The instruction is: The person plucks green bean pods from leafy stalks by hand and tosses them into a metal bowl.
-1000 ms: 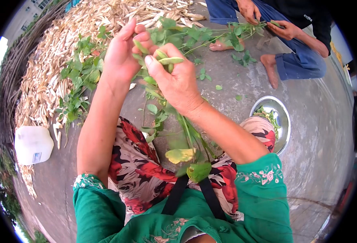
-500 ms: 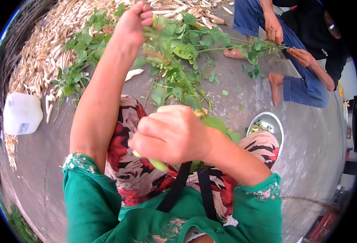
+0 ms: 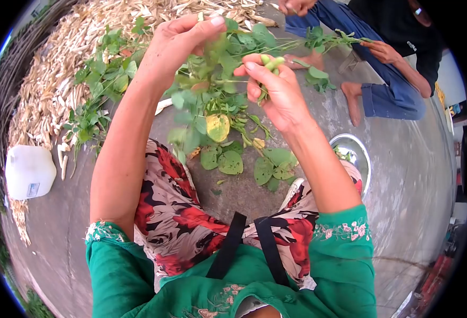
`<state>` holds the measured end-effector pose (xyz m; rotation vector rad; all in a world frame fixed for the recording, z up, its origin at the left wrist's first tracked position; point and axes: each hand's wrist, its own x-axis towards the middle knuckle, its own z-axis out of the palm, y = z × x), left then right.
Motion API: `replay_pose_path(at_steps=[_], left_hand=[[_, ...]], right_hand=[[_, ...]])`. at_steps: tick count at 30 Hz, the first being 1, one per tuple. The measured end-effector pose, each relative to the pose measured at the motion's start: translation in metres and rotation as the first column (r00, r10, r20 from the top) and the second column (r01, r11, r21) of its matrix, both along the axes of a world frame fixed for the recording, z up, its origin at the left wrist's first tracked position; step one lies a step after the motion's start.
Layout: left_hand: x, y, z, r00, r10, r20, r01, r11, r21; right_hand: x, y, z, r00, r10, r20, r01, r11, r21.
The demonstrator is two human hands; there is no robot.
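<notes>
My left hand (image 3: 177,47) is raised at the top centre, thumb and fingers pinched on a leafy bean plant (image 3: 193,100). The plant hangs down below that hand, its leaves partly blurred. To the right of the plant, my right hand (image 3: 281,95) is closed around several green bean pods (image 3: 271,64), which stick out between thumb and fingers. A yellowing leaf (image 3: 217,127) and broad green leaves (image 3: 230,162) show low in the greenery. Where the left fingers meet the stem is partly hidden.
Dry corn husks (image 3: 58,85) are heaped at upper left, with more bean plants (image 3: 93,116) beside them. A white plastic jug (image 3: 30,172) stands left. A metal basin (image 3: 367,164) holds pods near my right knee. Another person (image 3: 398,95) sits at upper right, handling stems.
My right hand has moved up and away from my lap, and pods now show in it. The left hand remains high on the plant. The other person's hands have moved apart.
</notes>
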<state>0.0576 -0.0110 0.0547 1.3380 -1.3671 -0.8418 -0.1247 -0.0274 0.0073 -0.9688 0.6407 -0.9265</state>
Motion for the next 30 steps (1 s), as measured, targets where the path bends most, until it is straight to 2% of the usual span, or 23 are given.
replay_pose_path(at_steps=[1,2,4,6,7,8,10,11,15,17,18,20,21,23,26,30], left_hand=[[-0.002,0.001,-0.001,0.999,0.028,0.024,-0.025,0.996,-0.085],[-0.004,0.001,0.0,0.999,0.021,0.026,-0.019,0.996,-0.085],[-0.007,0.002,0.001,0.999,0.027,-0.022,-0.029,0.994,-0.105],[-0.011,0.003,0.001,1.0,0.03,0.0,-0.03,0.993,-0.112],[-0.013,0.004,0.001,1.0,0.009,-0.01,-0.01,0.993,-0.12],[-0.015,0.004,0.001,1.0,-0.013,-0.02,0.011,0.992,-0.127],[-0.021,0.006,0.002,0.999,-0.017,-0.037,0.012,0.991,-0.131],[-0.023,0.006,0.002,0.998,-0.016,-0.056,0.008,0.99,-0.138],[-0.029,0.008,0.006,0.993,-0.032,-0.116,0.017,0.992,-0.128],[-0.031,0.009,0.008,0.973,-0.053,-0.227,0.032,0.995,-0.094],[-0.028,0.007,0.006,0.973,-0.051,-0.226,0.031,0.995,-0.092],[-0.019,0.001,0.001,0.924,-0.068,-0.376,0.044,0.997,-0.071],[-0.017,-0.002,-0.002,0.924,-0.065,-0.377,0.042,0.997,-0.07],[-0.016,-0.005,-0.004,0.88,-0.032,-0.474,0.015,0.999,-0.04],[-0.018,-0.002,-0.003,0.852,-0.049,-0.521,0.095,0.994,0.061],[-0.019,-0.007,-0.013,0.859,-0.043,-0.51,0.077,0.996,0.046]], right_hand=[[0.0,-0.003,-0.001,0.999,-0.001,-0.038,-0.003,0.996,-0.084],[-0.001,-0.003,-0.001,0.997,-0.005,-0.076,-0.008,0.986,-0.165],[0.004,0.0,-0.003,0.993,-0.024,-0.112,0.006,0.987,-0.163],[0.016,0.004,-0.007,0.986,-0.151,-0.072,0.098,0.871,-0.481],[0.015,0.009,-0.001,0.982,-0.115,-0.148,0.036,0.891,-0.453],[0.016,0.009,-0.002,0.982,-0.118,-0.147,0.039,0.891,-0.452],[0.018,0.009,-0.003,0.95,-0.178,-0.255,0.003,0.823,-0.567],[0.02,0.009,-0.001,0.939,-0.247,-0.237,0.054,0.79,-0.611],[0.023,0.003,0.001,0.962,-0.224,-0.155,0.081,0.779,-0.622],[0.024,0.001,0.0,0.994,-0.1,-0.052,0.052,0.815,-0.577],[0.024,0.001,-0.001,0.994,-0.099,-0.052,0.051,0.816,-0.575],[0.024,0.002,0.001,0.996,-0.076,-0.045,0.036,0.817,-0.575],[0.024,0.004,0.003,0.996,-0.074,-0.045,0.034,0.818,-0.574],[0.023,0.007,0.009,0.996,0.027,0.087,-0.003,0.962,-0.271],[0.022,0.003,0.006,0.994,0.056,0.098,-0.037,0.982,-0.187],[0.022,0.004,0.005,0.998,0.012,0.063,0.005,0.965,-0.261]])
